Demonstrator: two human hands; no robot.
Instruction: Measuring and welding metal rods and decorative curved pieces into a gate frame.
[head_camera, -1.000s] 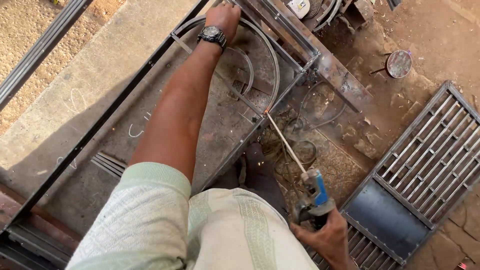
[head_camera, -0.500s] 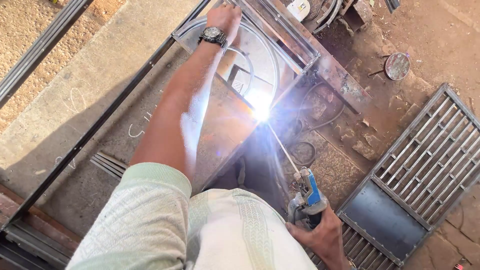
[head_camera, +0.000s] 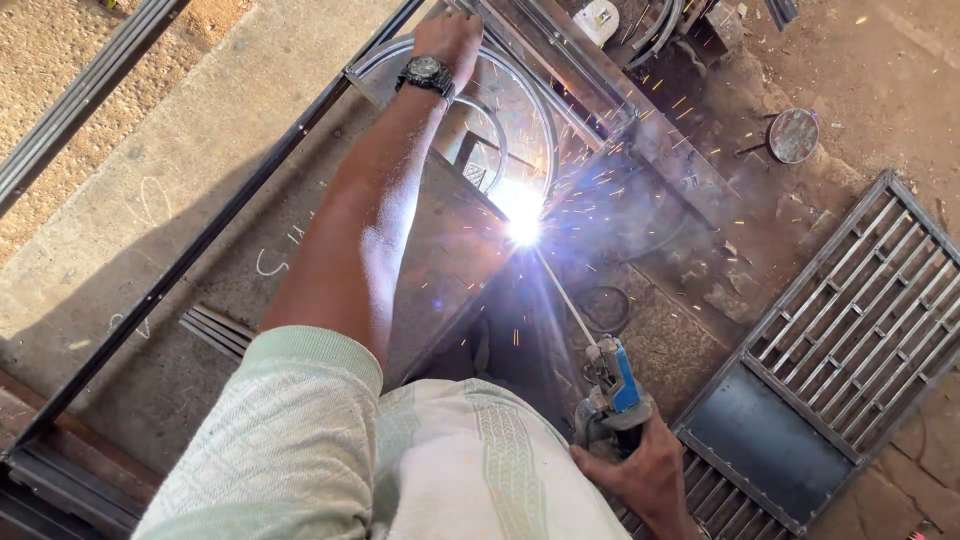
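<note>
Electrode holder (head_camera: 615, 400), blue-handled, sits in the right hand (head_camera: 640, 470), whose grip is closed around its handle at the lower right of the metal frame (head_camera: 250, 190). From the holder a thin welding rod (head_camera: 565, 295) slants up and to the left, and its far tip ends in a white, glaring arc (head_camera: 522, 222) on the frame's inner side. Orange sparks fly from the arc toward the upper right, and bluish smoke hangs just right of it.

The left hand (head_camera: 450, 40) reaches far forward across the frame; its grip presses down on a curved steel strip (head_camera: 525, 90) at the frame's far corner, fingers closed over the metal. A dark wristwatch (head_camera: 425, 72) sits on that wrist. The curved strip arcs from the hand down toward the arc, inside the frame.

The frame is a dark rectangle of square tube lying flat on the concrete floor (head_camera: 150, 180), which carries pale chalk marks to the left of the frame's long bar. To the right of the frame, well apart from it, a steel grille panel (head_camera: 850, 330) with parallel bars and a solid dark plate at its lower part lies on the ground. Beyond the frame's far right corner a round metal disc (head_camera: 793, 135) rests on the dirt. A pale green patterned shirt (head_camera: 400, 460) fills the near edge of the view
</note>
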